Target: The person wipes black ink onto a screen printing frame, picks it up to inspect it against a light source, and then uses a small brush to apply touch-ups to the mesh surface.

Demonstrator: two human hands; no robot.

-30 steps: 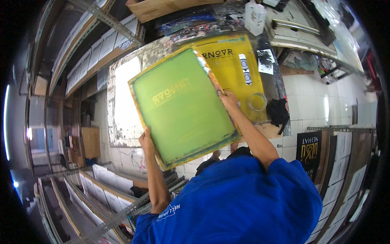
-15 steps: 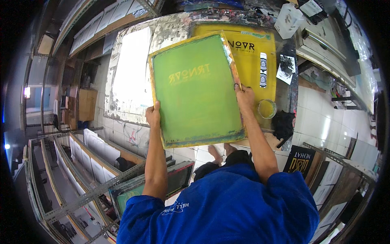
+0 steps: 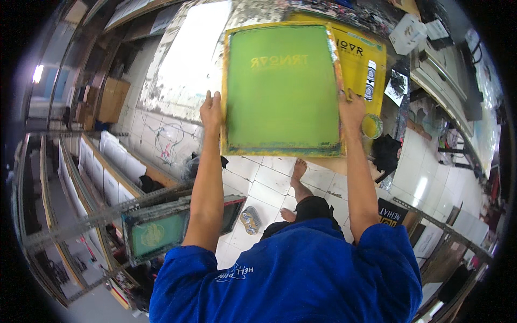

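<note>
Between my two hands hangs a silk-screen frame [image 3: 283,116], its green mesh facing me with mirrored yellow lettering near the far end and a paint-stained yellow rim. My left hand [image 3: 210,112] grips the left edge with its fingers pointing away from me. On the right edge my right hand [image 3: 353,113] holds on, thumb against the rim and a finger lifted beside it. Partly covered by the frame, a yellow printed board [image 3: 360,70] with dark lettering lies on the work table behind. Close to my right hand stands a cup of yellow ink [image 3: 371,126].
A stained table with a white sheet [image 3: 191,48] lies at the far left. Metal racks [image 3: 107,172] hold boards at left, with another green screen [image 3: 156,234] leaning below. A black cloth [image 3: 386,153] hangs near the cup. A sandal [image 3: 250,220] lies on the tiled floor.
The screen frame has turned from tilted to nearly straight and shifted right and farther away in the picture. My view has moved too, and my feet have shifted apart, with a sandal now showing.
</note>
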